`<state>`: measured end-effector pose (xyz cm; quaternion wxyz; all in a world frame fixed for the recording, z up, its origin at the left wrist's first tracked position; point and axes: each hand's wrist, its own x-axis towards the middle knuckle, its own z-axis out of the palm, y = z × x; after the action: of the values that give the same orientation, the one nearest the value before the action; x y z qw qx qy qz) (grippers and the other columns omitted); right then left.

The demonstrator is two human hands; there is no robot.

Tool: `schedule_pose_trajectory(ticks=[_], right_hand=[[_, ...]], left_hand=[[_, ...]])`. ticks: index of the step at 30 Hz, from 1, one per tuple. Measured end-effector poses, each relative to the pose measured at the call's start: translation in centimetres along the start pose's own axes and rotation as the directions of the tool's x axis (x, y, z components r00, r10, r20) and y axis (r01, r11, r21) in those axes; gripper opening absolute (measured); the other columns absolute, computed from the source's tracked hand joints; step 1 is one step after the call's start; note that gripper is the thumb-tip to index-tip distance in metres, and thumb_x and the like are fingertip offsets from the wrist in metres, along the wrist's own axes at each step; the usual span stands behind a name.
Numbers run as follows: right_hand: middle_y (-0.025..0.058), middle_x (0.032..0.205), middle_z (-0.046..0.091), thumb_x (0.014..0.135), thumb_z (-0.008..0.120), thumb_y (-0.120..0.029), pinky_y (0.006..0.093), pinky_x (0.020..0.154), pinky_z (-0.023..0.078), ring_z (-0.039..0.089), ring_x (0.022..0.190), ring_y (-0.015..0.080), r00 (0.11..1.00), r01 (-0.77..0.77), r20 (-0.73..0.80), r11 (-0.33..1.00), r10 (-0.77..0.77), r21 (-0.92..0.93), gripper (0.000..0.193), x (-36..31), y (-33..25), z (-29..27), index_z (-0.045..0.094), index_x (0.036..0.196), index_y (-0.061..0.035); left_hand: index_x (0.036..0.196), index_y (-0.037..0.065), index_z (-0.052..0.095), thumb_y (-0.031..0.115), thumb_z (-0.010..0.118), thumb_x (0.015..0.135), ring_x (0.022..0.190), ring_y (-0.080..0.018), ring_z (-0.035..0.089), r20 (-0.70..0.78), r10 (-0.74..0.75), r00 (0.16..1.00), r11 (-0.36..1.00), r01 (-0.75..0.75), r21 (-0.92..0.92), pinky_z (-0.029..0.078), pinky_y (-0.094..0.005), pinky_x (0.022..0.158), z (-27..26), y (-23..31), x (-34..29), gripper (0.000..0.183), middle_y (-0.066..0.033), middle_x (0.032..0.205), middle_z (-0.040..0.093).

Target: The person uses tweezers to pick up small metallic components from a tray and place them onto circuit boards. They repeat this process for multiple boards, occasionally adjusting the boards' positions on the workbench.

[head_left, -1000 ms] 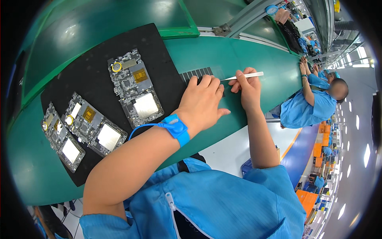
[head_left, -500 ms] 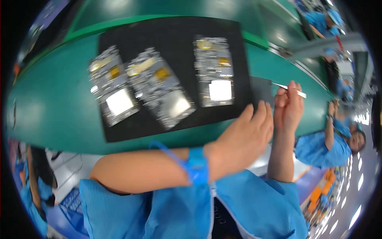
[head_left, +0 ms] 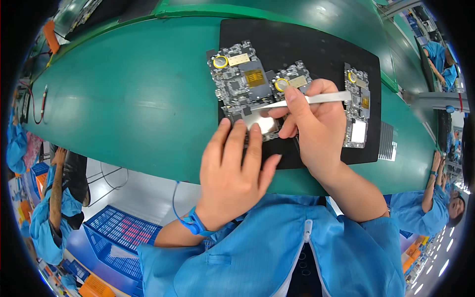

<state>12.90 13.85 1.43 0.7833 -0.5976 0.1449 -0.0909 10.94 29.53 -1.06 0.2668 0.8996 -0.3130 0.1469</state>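
A black mat [head_left: 297, 39] lies on the green conveyor belt [head_left: 123, 99] and carries three circuit boards. My left hand [head_left: 235, 168] lies flat, its fingertips pressing the near end of the left circuit board [head_left: 240, 81], by its shiny metal shield. A blue wrist strap [head_left: 194, 222] with a coiled cord is on that wrist. My right hand [head_left: 311, 123] pinches white tweezers [head_left: 302, 100] whose tip points left over the same board. It covers most of the middle board [head_left: 293, 79]. The right board [head_left: 357, 106] lies free.
A small sheet of dark strips [head_left: 387, 141] lies right of the mat. Another person's arm and blue sleeve [head_left: 54, 198] sit at the left below the belt, and blue-clad workers [head_left: 435, 208] at the right. A blue crate [head_left: 118, 232] stands on the floor.
The view has swung left, so the mat now sits top centre. Both hands have moved from the strip sheet onto the left board, the tweezers still in my right hand.
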Motion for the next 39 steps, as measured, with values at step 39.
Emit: schedule_pose_trajectory(ticks=[39], right_hand=[[0.0064,0.076,0.056,0.091,0.058,-0.004,0.0179,0.05,0.052,0.066,0.071,0.011,0.981,0.188,0.008,0.937,-0.195,-0.295,0.02,-0.5,2.1,0.6,0.039,0.094,0.0003]], left_hand=[[0.109,-0.001,0.06,0.027,0.078,0.066,0.106,-0.0395,0.048,0.178,-0.005,0.984,0.993,0.026,-0.116,0.043,-0.0473,0.087,-1.0,-1.1,1.2,0.054,-0.0243,0.127,0.047]])
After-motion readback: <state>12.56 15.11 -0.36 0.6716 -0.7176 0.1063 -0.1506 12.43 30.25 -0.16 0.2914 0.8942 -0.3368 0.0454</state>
